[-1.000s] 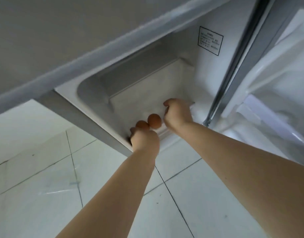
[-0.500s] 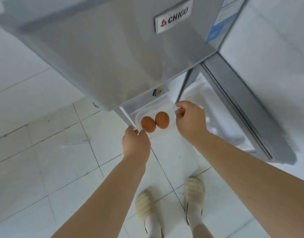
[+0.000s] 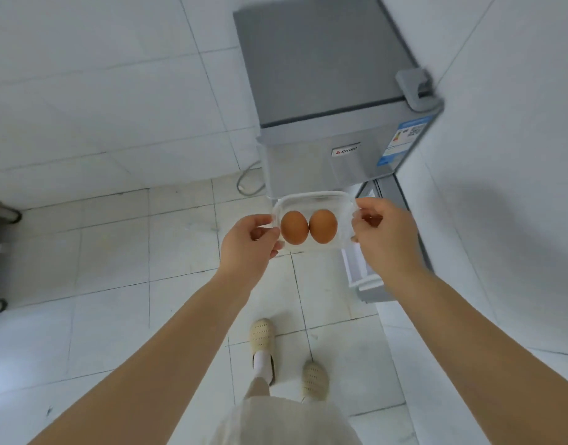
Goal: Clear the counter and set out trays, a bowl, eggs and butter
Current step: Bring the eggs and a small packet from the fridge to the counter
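Two brown eggs (image 3: 309, 231) lie side by side, touching, in a clear plastic container (image 3: 311, 200) held up near the centre of the head view, just above the middle of the frame. At about 9 o'clock of the container, the left hand (image 3: 247, 242) grips its left edge, thumb on top and the other fingers (image 3: 274, 234) curled in under the rim. At about 3 o'clock, the right hand (image 3: 385, 232) pinches the right edge in the same way, its thumb lying over the rim and the fingers bent beneath it. Both forearms reach up from the lower corners of the frame toward the container. Behind the container, toward 12 o'clock, stands a small grey fridge (image 3: 324, 75) seen from above, with a brand badge on its front and a blue label at its right front corner. Its lower door (image 3: 366, 274) hangs open at about 4 o'clock of the container, showing white shelving inside. A grey cable (image 3: 248, 181) loops on the floor to the left of the fridge. The floor (image 3: 99, 252) is pale tile with dark grout lines, meeting a white tiled wall toward 11 o'clock. At 6 o'clock, below the arms, two feet in cream perforated slippers (image 3: 263, 338) stand on the tiles, with light clothing visible at the bottom edge. At 9 o'clock, at the far left edge, part of a grey object on wheels (image 3: 0, 213) shows
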